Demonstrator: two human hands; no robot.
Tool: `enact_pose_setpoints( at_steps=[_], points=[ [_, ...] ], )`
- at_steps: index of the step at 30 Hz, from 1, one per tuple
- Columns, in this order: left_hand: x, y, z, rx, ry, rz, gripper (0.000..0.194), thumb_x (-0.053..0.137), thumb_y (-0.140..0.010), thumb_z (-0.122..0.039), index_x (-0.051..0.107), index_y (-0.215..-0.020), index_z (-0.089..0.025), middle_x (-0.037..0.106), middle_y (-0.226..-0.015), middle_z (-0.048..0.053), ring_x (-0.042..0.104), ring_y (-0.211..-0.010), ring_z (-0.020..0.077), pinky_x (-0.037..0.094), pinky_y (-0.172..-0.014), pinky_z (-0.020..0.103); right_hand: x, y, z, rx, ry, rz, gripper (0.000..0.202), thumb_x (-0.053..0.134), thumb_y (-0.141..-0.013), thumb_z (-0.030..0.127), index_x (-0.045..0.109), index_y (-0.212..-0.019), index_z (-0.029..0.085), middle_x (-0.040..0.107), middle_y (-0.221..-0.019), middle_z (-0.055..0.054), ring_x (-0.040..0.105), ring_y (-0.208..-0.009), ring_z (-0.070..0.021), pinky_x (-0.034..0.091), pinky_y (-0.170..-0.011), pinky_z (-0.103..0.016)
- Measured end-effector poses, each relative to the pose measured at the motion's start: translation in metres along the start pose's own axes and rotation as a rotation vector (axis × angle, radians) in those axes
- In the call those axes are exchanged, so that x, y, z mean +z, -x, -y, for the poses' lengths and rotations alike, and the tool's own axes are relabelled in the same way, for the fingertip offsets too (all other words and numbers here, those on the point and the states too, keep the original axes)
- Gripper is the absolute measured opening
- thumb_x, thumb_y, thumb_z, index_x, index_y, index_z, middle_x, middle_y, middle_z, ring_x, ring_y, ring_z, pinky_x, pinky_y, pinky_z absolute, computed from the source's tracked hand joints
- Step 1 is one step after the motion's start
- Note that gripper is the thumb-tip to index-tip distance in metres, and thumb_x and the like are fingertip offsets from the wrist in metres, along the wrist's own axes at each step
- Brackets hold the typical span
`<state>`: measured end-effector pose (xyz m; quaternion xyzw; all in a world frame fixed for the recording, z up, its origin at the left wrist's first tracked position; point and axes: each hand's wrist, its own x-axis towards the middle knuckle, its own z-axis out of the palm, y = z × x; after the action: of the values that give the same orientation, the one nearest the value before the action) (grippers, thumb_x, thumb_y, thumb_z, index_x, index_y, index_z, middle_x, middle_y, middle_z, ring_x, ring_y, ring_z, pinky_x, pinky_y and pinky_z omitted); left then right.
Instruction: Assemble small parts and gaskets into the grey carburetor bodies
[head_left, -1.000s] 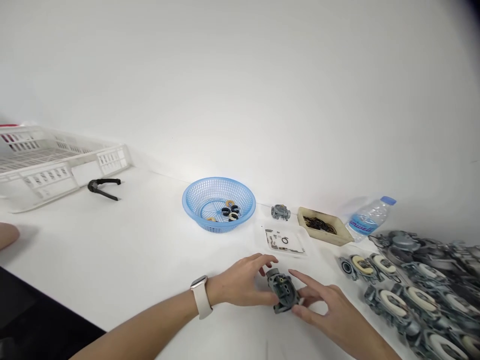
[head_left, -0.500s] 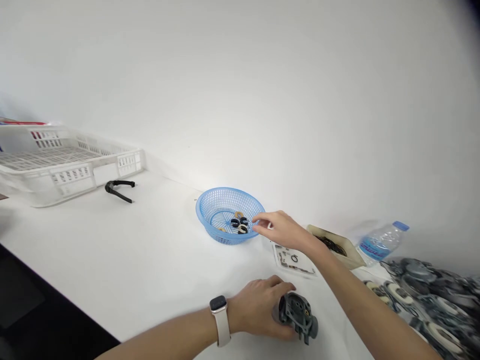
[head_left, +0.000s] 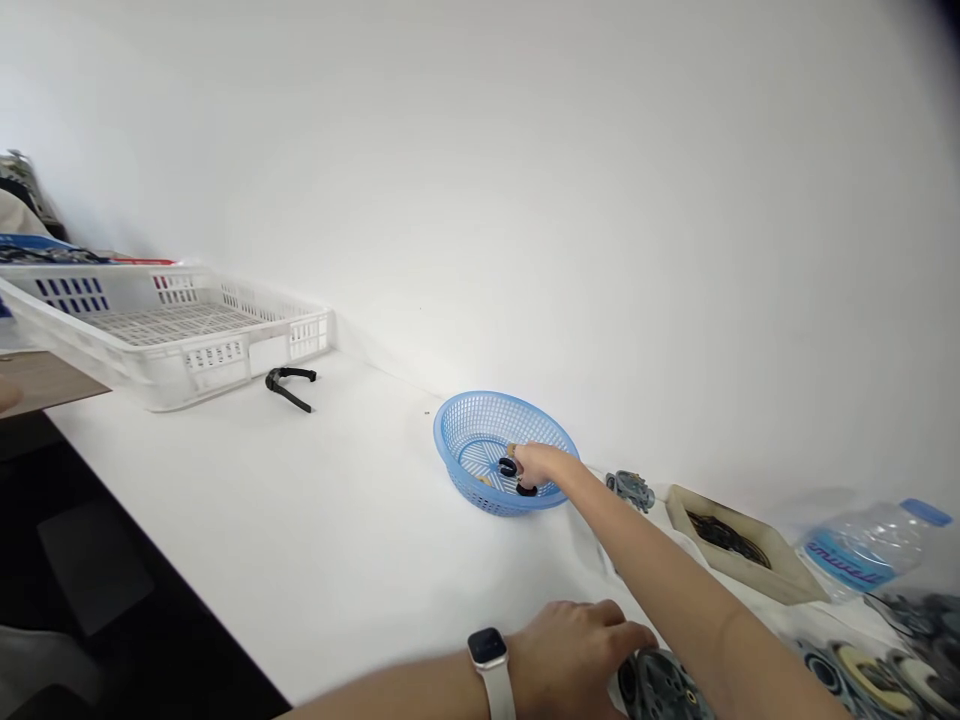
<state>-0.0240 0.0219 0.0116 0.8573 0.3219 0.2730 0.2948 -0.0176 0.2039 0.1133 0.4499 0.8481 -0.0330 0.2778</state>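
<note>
My left hand (head_left: pixel 574 655), with a watch on its wrist, is closed around a grey metal carburetor body (head_left: pixel 664 688). The lower frame edge cuts this part off, and my right forearm crosses just beside it. My right hand (head_left: pixel 534 463) is down inside a blue plastic basket (head_left: pixel 457 478), fingers bent and partly hidden among small parts. By its fingertips lie a black U-shaped piece (head_left: pixel 508 467) and another black piece (head_left: pixel 526 490). A small yellowish piece (head_left: pixel 484 480) rests on the basket floor. Whether the fingers pinch anything does not show.
A white crate (head_left: pixel 195 365) stands at the left, with a black plier-like tool (head_left: pixel 289 385) before it. Right of the basket are another carburetor (head_left: pixel 630 490), a cream tray (head_left: pixel 787 580) with black rings, and a water bottle (head_left: pixel 862 550). More carburetor parts (head_left: pixel 874 680) crowd the lower right.
My right hand has gone from the basket's right rim down into it, among the small pieces. My left hand still holds the carburetor body. The whole view has shifted.
</note>
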Motion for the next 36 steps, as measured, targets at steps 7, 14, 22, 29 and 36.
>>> enact_pose_setpoints(
  at_steps=[7,14,22,29,36],
  points=[
    [0.002,-0.002,0.001,-0.009,-0.023,-0.002,0.084,0.075,-0.071,-0.073,0.055,-0.14,-0.028,0.069,-0.12,0.012,0.072,-0.098,0.0363,0.057,-0.083,0.042,-0.001,0.011,-0.018,-0.108,-0.102,-0.138,0.031,0.064,-0.099,0.034,0.063,-0.125,0.016,0.065,-0.126,-0.009,0.066,-0.107,-0.0239,0.057,-0.091,-0.045],
    [0.002,-0.002,-0.001,-0.046,-0.034,0.029,0.08,0.077,-0.07,-0.069,0.055,-0.137,-0.03,0.067,-0.12,0.009,0.07,-0.101,0.0341,0.055,-0.086,0.042,0.003,0.042,-0.048,-0.195,-0.321,-0.316,0.03,0.063,-0.1,0.035,0.063,-0.122,0.015,0.067,-0.12,-0.009,0.067,-0.101,-0.0218,0.059,-0.087,-0.042],
    [-0.001,0.001,-0.004,-0.021,-0.064,0.003,0.073,0.077,-0.073,-0.064,0.056,-0.134,-0.031,0.068,-0.116,0.006,0.07,-0.096,0.0302,0.056,-0.082,0.038,0.022,0.052,-0.057,-0.247,-0.533,-0.49,0.024,0.064,-0.099,0.035,0.067,-0.111,0.014,0.07,-0.108,-0.006,0.068,-0.092,-0.0185,0.059,-0.082,-0.038],
    [0.0,0.002,-0.004,-0.039,-0.054,-0.01,0.075,0.077,-0.074,-0.066,0.055,-0.136,-0.032,0.067,-0.119,0.006,0.07,-0.096,0.0308,0.056,-0.084,0.04,0.027,0.081,-0.054,-0.237,-0.635,-0.738,0.017,0.066,-0.094,0.035,0.069,-0.094,0.018,0.073,-0.092,-0.004,0.065,-0.082,-0.0182,0.053,-0.077,-0.032],
    [-0.004,0.006,-0.008,-0.046,-0.033,-0.008,0.079,0.081,-0.074,-0.062,0.052,-0.141,-0.032,0.066,-0.119,0.007,0.07,-0.098,0.0309,0.055,-0.086,0.041,0.098,0.178,-0.064,-0.272,-0.63,-0.847,0.016,0.062,-0.096,0.036,0.069,-0.1,0.022,0.072,-0.093,-0.005,0.064,-0.081,-0.0199,0.052,-0.075,-0.034]
  ],
)
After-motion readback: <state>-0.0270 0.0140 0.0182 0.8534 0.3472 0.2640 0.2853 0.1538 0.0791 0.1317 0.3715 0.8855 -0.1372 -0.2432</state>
